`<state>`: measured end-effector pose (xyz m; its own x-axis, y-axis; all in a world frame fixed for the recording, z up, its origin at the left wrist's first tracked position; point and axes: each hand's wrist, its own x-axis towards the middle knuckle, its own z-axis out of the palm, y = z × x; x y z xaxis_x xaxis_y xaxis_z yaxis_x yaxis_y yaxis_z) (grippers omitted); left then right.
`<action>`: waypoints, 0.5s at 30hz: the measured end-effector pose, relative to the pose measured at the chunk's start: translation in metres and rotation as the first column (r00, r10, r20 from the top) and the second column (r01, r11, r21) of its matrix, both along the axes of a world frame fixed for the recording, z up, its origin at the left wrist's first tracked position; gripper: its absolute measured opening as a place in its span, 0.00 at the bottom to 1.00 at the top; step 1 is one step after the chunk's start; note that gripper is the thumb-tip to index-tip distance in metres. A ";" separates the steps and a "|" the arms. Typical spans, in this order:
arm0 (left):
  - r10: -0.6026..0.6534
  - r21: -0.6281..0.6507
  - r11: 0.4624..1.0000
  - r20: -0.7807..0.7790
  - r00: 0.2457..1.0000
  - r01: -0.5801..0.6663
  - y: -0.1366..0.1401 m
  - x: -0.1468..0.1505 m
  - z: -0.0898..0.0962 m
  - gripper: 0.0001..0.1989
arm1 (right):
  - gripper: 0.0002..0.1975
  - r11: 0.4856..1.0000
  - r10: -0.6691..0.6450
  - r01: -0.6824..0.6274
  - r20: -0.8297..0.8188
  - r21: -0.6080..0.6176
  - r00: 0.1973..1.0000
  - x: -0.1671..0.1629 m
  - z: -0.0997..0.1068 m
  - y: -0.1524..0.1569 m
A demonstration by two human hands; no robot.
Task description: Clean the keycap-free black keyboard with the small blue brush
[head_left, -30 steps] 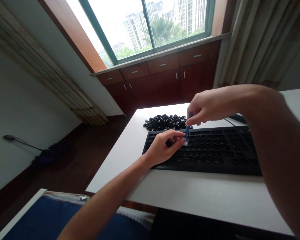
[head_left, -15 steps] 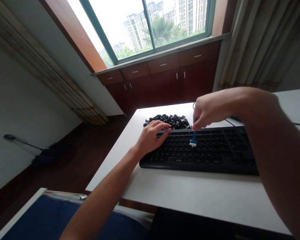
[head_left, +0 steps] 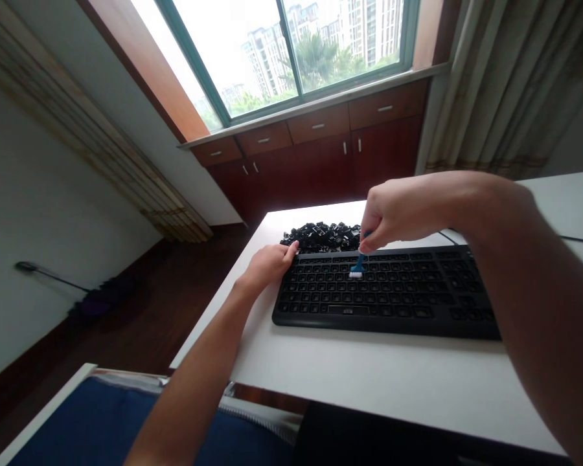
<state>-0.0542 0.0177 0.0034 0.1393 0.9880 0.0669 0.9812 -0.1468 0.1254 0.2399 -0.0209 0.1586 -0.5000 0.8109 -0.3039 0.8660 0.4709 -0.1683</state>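
A black keyboard [head_left: 393,318] with its keycaps off lies on the white table, its sockets bare. My right hand [head_left: 386,210] pinches the handle of a small blue brush [head_left: 358,264] from above. The brush's white bristles touch the sockets left of the keyboard's middle. At the far left corner, my left hand [head_left: 272,261] is closed on the keyboard's edge, thumb toward the top; its fingertips are partly hidden. Right behind the keyboard is a heap of loose black keycaps [head_left: 320,236], near both hands.
The white table [head_left: 369,369] has its left edge beside my left forearm. A black cable [head_left: 580,240] runs across it at right. A blue padded surface [head_left: 92,421] with a pale frame is at lower left. Cabinets [head_left: 320,165] stand under the window.
My left hand has moved left, from over the keyboard's upper keys to its far left corner. My right hand has moved the brush left and slightly away from me.
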 end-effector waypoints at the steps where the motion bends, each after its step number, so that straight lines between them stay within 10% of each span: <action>1: -0.019 -0.008 1.000 0.023 1.000 0.020 0.000 0.000 0.000 0.37 | 0.18 1.000 0.012 -0.011 0.031 -0.024 0.999 -0.001 0.000 -0.001; 15: -0.032 -0.043 0.999 0.055 0.998 0.034 0.000 0.003 0.002 0.36 | 0.18 0.993 0.082 -0.070 0.121 -0.097 0.989 -0.002 0.001 -0.004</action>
<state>-0.0509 0.0176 0.0052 0.1691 0.9851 0.0321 0.9675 -0.1721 0.1852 0.2382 -0.0252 0.1600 -0.5129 0.7376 -0.4391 0.8450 0.5239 -0.1071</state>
